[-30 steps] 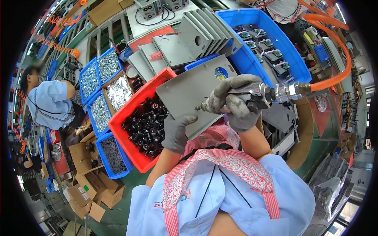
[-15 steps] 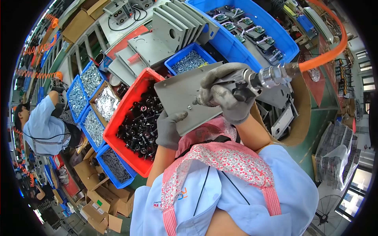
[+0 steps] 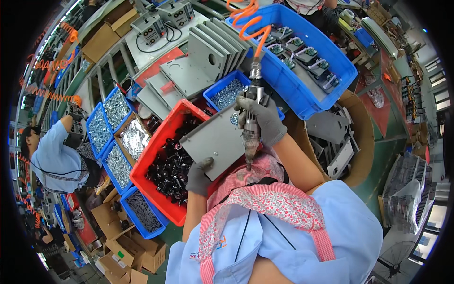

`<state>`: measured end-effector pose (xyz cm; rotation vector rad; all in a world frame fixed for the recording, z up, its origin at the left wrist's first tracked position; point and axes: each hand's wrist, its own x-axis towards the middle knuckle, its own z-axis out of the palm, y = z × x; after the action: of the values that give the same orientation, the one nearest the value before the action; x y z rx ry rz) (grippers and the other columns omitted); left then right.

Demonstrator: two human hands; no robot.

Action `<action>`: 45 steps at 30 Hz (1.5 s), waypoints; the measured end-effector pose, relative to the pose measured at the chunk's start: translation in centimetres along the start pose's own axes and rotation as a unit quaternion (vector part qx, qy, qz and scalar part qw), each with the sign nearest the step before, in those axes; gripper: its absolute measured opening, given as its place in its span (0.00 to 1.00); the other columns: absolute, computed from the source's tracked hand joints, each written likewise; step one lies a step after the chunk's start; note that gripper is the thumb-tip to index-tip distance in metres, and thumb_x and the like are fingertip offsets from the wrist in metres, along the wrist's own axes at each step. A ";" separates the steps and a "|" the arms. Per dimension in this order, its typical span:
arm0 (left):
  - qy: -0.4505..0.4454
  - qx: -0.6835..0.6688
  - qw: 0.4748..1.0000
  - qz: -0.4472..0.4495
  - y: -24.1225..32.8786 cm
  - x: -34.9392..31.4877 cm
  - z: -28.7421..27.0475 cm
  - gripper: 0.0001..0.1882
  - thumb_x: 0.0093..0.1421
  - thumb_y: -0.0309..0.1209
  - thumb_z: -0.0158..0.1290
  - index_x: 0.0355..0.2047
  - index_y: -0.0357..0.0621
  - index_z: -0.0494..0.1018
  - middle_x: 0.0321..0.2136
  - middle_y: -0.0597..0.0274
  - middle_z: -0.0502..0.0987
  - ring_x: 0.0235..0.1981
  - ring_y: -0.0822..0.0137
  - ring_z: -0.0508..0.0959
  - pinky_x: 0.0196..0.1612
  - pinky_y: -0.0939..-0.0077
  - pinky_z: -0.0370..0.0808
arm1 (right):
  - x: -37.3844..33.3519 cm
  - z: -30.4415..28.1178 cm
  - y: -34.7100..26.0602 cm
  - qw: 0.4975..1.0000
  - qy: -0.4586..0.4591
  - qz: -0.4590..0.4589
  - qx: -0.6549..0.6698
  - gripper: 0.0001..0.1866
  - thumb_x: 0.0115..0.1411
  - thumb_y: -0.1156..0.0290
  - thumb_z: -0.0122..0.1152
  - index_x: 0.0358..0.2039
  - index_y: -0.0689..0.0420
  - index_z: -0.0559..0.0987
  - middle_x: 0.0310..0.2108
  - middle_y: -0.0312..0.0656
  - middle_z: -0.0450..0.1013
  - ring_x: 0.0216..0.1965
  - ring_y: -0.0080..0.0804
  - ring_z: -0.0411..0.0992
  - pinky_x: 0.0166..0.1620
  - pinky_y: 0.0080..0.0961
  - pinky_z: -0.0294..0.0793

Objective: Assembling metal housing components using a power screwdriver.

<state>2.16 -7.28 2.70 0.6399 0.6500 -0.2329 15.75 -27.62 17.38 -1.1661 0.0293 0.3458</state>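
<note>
In a grey glove, my left hand (image 3: 199, 177) grips the near left edge of a flat grey metal plate (image 3: 215, 137), thumb on top. A small bright fastener (image 3: 216, 153) sits on the plate near that thumb. My right hand (image 3: 265, 117), also gloved, is wrapped round a pneumatic screwdriver (image 3: 252, 135) on an orange coiled air hose (image 3: 257, 35). The tool stands nearly upright in the picture, its tip beyond the plate's right end, over my apron. Under the plate's left side is a red bin (image 3: 142, 173) of black round-headed parts (image 3: 172, 163).
Blue trays of screws and small metal parts (image 3: 117, 163) line the left. Bent grey panels (image 3: 208, 52) stand at the back beside a large blue bin (image 3: 302, 102) of circuit assemblies. A cardboard box (image 3: 362, 137) of metal panels is at right. Another person (image 3: 59, 156) works far left.
My right hand has swung the screwdriver from lying across the plate to pointing down, its tip off the plate. The hose now rises toward the back. The plate has shifted slightly left and toward me.
</note>
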 end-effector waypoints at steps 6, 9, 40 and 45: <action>-0.065 -0.065 0.993 -0.074 -0.6 1.3 -0.9 0.21 0.54 0.20 0.52 0.49 0.29 0.66 0.44 0.49 0.74 0.45 0.54 0.76 0.52 0.58 0.74 | 2.4 -0.4 1.9 0.994 -0.035 0.104 0.007 0.20 0.61 0.53 0.52 0.35 0.60 0.72 0.18 0.42 0.73 0.17 0.30 0.73 0.25 0.26 0.77; -0.080 -0.088 0.984 -0.134 0.2 1.6 -1.1 0.21 0.56 0.23 0.53 0.50 0.30 0.65 0.45 0.49 0.74 0.46 0.54 0.76 0.53 0.59 0.73 | 3.6 -1.0 4.0 0.992 -0.051 0.106 0.043 0.28 0.62 0.43 0.47 0.38 0.61 0.72 0.20 0.43 0.74 0.19 0.32 0.74 0.26 0.29 0.78; -0.229 0.159 0.960 -0.020 2.7 -3.5 5.7 0.24 0.46 0.21 0.60 0.46 0.30 0.70 0.40 0.54 0.77 0.39 0.64 0.78 0.46 0.69 0.75 | -0.1 4.6 3.5 0.996 -0.087 -0.018 0.008 0.35 0.63 0.38 0.36 0.51 0.61 0.64 0.29 0.44 0.72 0.17 0.27 0.72 0.20 0.23 0.73; -0.182 0.237 0.952 -0.061 3.5 -4.5 6.8 0.22 0.46 0.21 0.60 0.44 0.31 0.72 0.39 0.54 0.78 0.38 0.66 0.78 0.44 0.72 0.75 | -1.1 3.6 3.3 0.991 -0.127 -0.048 0.011 0.30 0.66 0.45 0.39 0.52 0.59 0.63 0.35 0.42 0.71 0.22 0.24 0.72 0.26 0.20 0.74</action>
<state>3.31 -8.71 11.34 0.9889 0.2732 -0.6194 13.24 -23.50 16.11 -1.0910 -0.2435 0.4053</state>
